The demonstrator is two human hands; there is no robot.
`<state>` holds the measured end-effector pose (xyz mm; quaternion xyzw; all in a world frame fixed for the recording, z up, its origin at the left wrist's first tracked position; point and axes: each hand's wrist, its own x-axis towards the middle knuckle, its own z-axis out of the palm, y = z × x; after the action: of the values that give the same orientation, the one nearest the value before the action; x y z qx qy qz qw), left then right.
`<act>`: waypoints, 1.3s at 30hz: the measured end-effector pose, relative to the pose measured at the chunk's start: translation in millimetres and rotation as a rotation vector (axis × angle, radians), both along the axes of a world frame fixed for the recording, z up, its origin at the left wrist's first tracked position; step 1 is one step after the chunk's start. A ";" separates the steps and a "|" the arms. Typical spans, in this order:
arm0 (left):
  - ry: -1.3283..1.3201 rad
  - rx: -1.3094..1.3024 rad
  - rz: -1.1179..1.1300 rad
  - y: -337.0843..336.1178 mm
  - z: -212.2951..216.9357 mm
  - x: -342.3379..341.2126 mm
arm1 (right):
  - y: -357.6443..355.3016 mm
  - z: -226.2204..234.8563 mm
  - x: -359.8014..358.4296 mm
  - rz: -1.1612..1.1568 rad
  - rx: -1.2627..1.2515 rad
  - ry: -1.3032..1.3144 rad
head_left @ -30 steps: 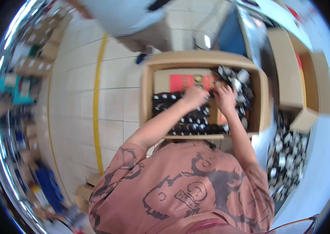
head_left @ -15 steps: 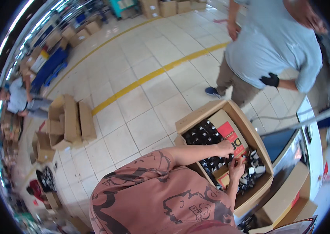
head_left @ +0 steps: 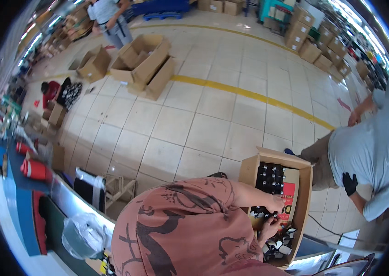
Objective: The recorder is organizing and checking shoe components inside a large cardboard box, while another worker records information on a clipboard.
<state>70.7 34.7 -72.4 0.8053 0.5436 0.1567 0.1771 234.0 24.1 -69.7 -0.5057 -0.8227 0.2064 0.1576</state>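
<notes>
In front of me stands an open cardboard box (head_left: 306, 184). Small black pieces (head_left: 271, 177) with pale spots lie in tight rows at its far left. Along its right side runs a brown cardboard piece with a red printed patch (head_left: 289, 193). Loose black and white pieces (head_left: 283, 241) are heaped at the near end. My left hand (head_left: 275, 203) reaches into the box over the black pieces, fingers bent together. Just nearer, my right hand (head_left: 271, 225) is closed in a pinch close to it. Whatever small dark thing they hold is too small to name.
A co-worker in a grey shirt (head_left: 362, 152), one black glove (head_left: 350, 184) on, stands right beyond the box. Empty-looking cartons (head_left: 146, 64) stand on the tiled floor (head_left: 171, 124) farther off. At left is a bench with a red jug (head_left: 36, 169) and a plastic bag (head_left: 83, 234).
My view has swung left, so the box appears lower and farther right, and the bench has come into sight. Both hands stay close together inside the box.
</notes>
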 end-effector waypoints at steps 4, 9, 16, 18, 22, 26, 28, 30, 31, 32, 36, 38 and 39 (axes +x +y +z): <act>0.001 0.021 0.018 -0.2 -1.6 -3.2 | -2.6 2.2 -4.3 -0.012 0.108 -0.023; 0.012 0.068 0.042 -5.0 -2.9 -4.7 | -9.7 7.0 -17.4 -0.050 0.240 -0.119; -0.062 0.156 0.019 -10.1 -3.2 -10.1 | -8.2 -18.7 -15.3 -0.099 0.387 -0.004; -0.118 0.185 0.030 -13.1 -8.0 -7.7 | -8.1 -22.3 -13.3 -0.088 0.406 0.015; -0.128 0.141 0.043 -16.8 -1.6 -4.3 | -7.3 -26.1 -5.4 -0.075 0.384 -0.017; -0.107 0.150 0.034 -16.8 -4.3 -5.2 | -9.3 -32.8 -1.9 -0.143 0.308 -0.094; -0.105 0.147 0.025 -15.6 -4.1 -3.6 | -11.3 -27.9 -2.8 -0.091 0.335 -0.054; -0.098 0.267 0.058 -30.1 3.1 -17.1 | -15.9 -22.2 -15.4 -0.056 0.309 0.027; -0.092 0.168 0.080 -30.4 9.9 -18.9 | -17.2 -14.9 -19.6 -0.026 0.327 0.067; -0.022 0.188 0.042 -28.3 15.2 -20.3 | -15.1 -16.5 -19.2 -0.038 0.345 0.065; -0.034 0.149 -0.018 -16.0 20.6 -28.7 | -13.4 0.7 -33.4 -0.095 0.301 0.147; -0.094 0.170 -0.067 -5.1 23.0 -14.3 | -9.8 2.1 -18.7 -0.193 0.215 0.105; -0.112 0.184 -0.092 -4.6 36.5 -11.3 | -7.7 6.7 -16.9 -0.193 0.162 0.111</act>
<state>59.4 30.1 -35.9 0.8322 0.4789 0.2424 0.1394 217.1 16.4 -63.1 -0.5559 -0.7743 0.1507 0.2621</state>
